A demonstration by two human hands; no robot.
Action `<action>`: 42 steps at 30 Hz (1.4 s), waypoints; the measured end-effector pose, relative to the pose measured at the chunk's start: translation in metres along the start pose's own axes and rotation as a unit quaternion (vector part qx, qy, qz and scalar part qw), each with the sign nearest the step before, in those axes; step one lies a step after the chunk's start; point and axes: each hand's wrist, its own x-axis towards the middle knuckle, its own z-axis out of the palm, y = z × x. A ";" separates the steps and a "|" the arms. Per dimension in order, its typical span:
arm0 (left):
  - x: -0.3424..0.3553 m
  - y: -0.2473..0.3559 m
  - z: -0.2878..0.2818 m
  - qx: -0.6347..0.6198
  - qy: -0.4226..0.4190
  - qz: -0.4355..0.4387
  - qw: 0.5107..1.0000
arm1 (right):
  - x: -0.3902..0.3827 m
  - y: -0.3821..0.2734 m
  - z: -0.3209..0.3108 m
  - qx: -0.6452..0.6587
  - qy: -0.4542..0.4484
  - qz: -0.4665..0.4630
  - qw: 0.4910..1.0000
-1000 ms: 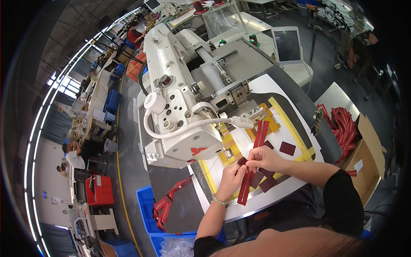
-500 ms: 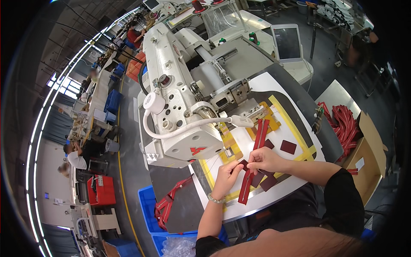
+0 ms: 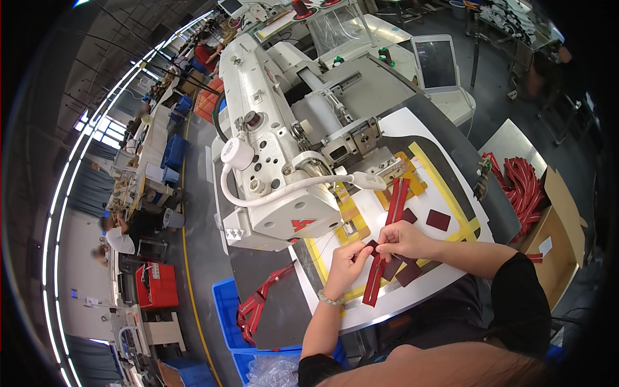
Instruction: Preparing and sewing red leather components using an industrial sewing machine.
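Observation:
My left hand (image 3: 346,267) and my right hand (image 3: 407,240) meet above the white work board (image 3: 423,297), fingertips pinched together. Between them is a small dark maroon fabric patch (image 3: 372,245), partly covered by the fingers. Beneath the hands runs a long red zipper (image 3: 398,199), one end toward the machine and the other toward me. Several more patches lie around it: one square patch (image 3: 438,220) apart at the right, another patch (image 3: 408,275) below my right hand. Over the far left of the board stands the head of a white sewing machine (image 3: 293,209).
Yellow clamp plates (image 3: 351,216) sit by the needle area. Left of the table, red zippers (image 3: 256,308) hang over a blue bin (image 3: 225,303). At the right, a cardboard box (image 3: 556,235) stands beside a heap of red zippers (image 3: 519,187). A screen (image 3: 434,64) stands behind.
The whole view has shifted slightly to the right. Both hands keep their pinch on the maroon patch, with hardly any movement over the zipper.

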 end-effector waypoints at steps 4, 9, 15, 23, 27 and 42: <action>0.000 0.007 0.001 0.018 0.009 0.003 1.000 | 0.001 0.001 -0.001 0.006 -0.005 -0.008 1.000; -0.002 0.012 0.005 0.099 0.033 0.047 0.993 | 0.001 0.000 0.001 0.004 -0.004 -0.007 1.000; -0.004 0.011 0.003 0.097 0.048 0.051 0.993 | 0.002 0.001 0.003 0.007 -0.005 -0.007 1.000; 0.001 0.000 -0.010 -0.016 -0.043 0.012 0.999 | 0.000 -0.005 0.005 0.022 -0.023 -0.003 0.999; 0.002 -0.002 -0.009 -0.027 -0.044 0.007 0.999 | 0.000 -0.003 0.005 0.002 -0.020 -0.007 1.000; 0.002 0.002 -0.004 0.012 -0.013 0.010 1.000 | 0.000 -0.004 0.007 -0.021 0.005 -0.003 1.000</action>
